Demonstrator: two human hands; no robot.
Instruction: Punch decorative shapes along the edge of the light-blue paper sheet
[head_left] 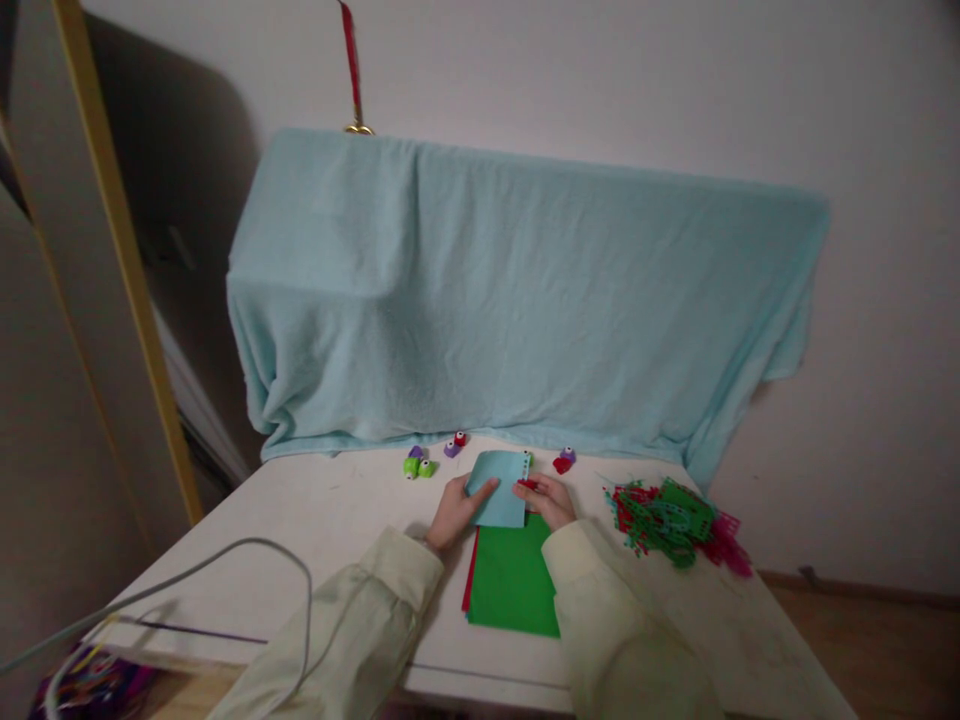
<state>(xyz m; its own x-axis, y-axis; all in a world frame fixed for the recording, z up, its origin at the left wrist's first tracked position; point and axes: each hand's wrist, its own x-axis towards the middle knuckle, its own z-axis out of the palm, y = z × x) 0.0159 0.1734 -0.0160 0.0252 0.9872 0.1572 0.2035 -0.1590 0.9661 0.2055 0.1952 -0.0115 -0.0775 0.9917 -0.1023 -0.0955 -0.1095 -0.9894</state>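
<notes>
A light blue sheet of paper (pixel 495 490) is held up over the table, with a row of small holes along its right edge. My left hand (pixel 454 510) grips the sheet's left side, thumb on top and the other fingers hidden beneath. At the right edge, my right hand (pixel 551 500) is closed around a small red paper punch (pixel 528 484), mostly covered by the fingers. Below the sheet lies a stack of green paper (pixel 514 580), with red paper (pixel 470 575) showing at its left side.
Small punches with eyes stand behind my hands: green ones (pixel 418 467), a purple-and-red one (pixel 454 444) and another (pixel 565 460). Punched paper strips (pixel 667 520) lie heaped at right. A light blue cloth (pixel 510 310) hangs behind. A grey cable (pixel 262 542) loops over the left side.
</notes>
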